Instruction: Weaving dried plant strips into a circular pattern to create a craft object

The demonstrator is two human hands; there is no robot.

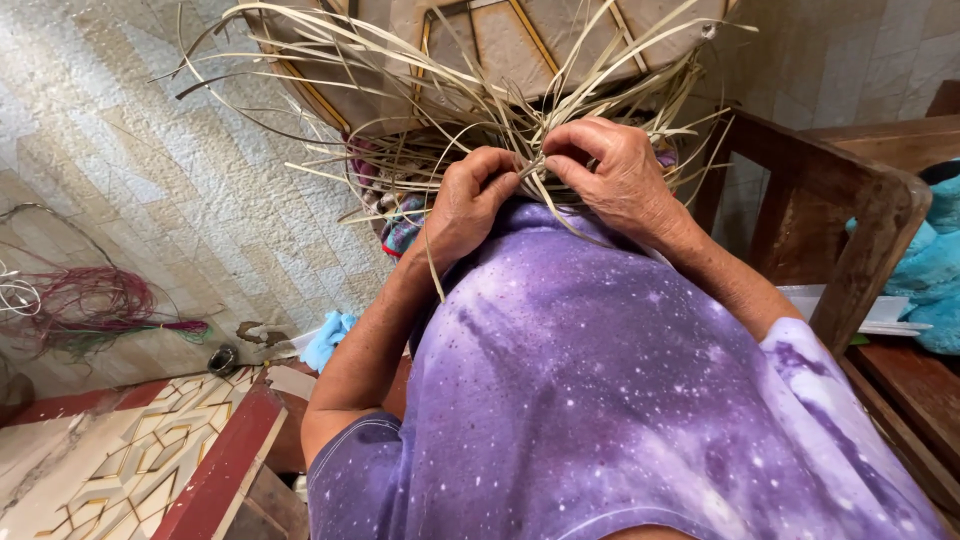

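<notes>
My left hand [470, 200] and right hand [615, 175] are both pinched on the same pale reed strips [440, 95], at the woven edge just above my purple shirt [620, 400]. The strips fan out loose over my lap. I judge them light, springy and apt to crack if folded sharply (best gripped close to the weave). A wooden chair arm [850, 220] stands near my right.

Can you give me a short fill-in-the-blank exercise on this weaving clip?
1. Both hands, the left hand and the right hand, pinch pale ____ strips.
2. The person's shirt is ____.
3. The bundle of dyed strands lies on the ____.

Missing words: straw; purple; floor.
</notes>
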